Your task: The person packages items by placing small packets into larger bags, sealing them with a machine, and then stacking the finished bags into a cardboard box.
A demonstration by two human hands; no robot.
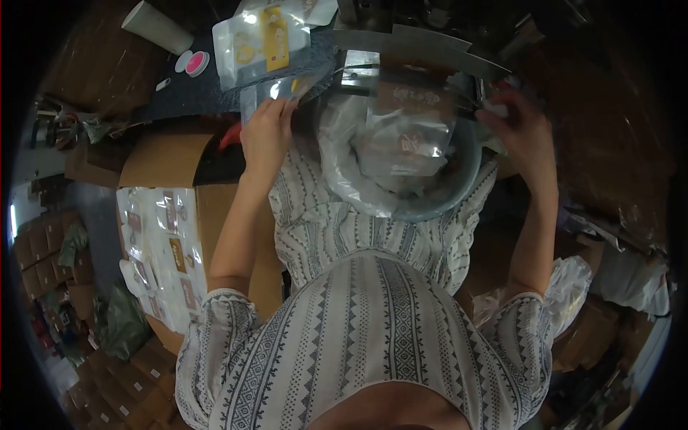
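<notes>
A printed clear plastic bag lies over a round grey-blue basin lined with clear plastic, in front of the lap. My left hand is at the left, its fingers pinched together on the edge of a clear pouch at the dark cloth. To the right of the basin, my right hand has its fingers curled in, near something small and whitish; blur hides exactly what they hold. Above my left hand lies a pouch with a yellow label.
Metal machine parts run behind the basin. A white cup and a pink round tin are at the upper left. An open cardboard box with packed pouches stands at the left. Crumpled clear plastic lies at the right.
</notes>
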